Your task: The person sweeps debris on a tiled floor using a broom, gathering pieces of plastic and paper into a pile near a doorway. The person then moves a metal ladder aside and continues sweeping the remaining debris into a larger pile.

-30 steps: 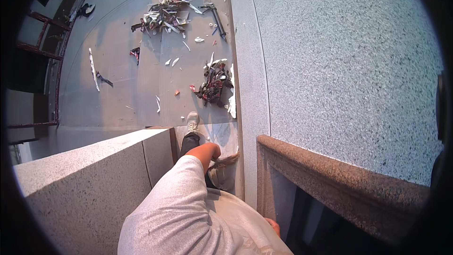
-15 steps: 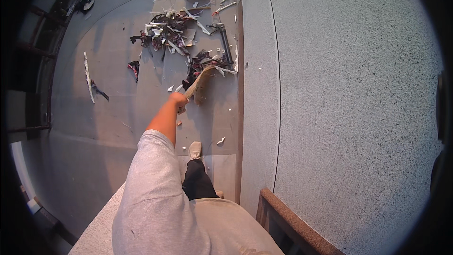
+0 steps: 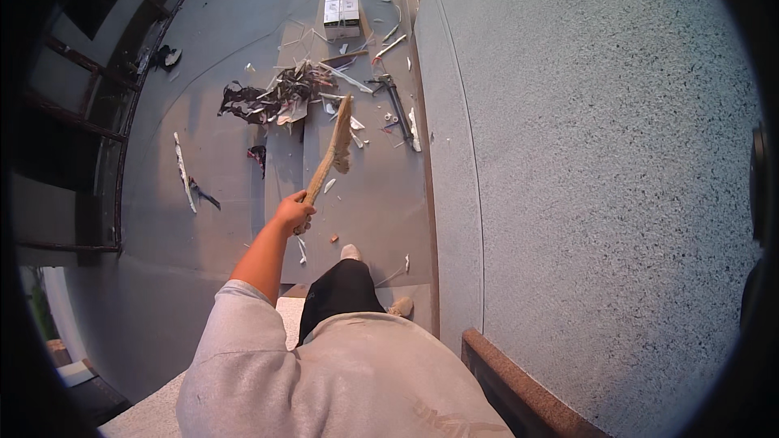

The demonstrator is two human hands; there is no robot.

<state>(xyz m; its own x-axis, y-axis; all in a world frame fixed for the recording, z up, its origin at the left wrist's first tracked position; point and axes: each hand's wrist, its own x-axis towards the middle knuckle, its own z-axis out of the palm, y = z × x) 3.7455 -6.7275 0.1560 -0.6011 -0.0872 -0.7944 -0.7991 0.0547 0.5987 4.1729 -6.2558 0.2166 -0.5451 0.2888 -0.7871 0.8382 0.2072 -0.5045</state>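
Observation:
My left hand is closed round the handle end of a straw-coloured hand broom, held out in front of me. The broom's far end reaches the right edge of a heap of debris, made up of dark torn scraps and pale strips. White bits lie on the floor beside the bristles. A black caulking gun rests to the right of the broom, close to the wall. Nothing of my right hand shows.
A speckled wall runs along my right, with a brown rail at its near end. Beyond the heap stands a tied white box. A pale strip and a dark scrap lie to the left.
The dark scraps by the caulking gun have moved left to the main heap. My left hand and the broom show more upright, and my view takes in more of the far floor.

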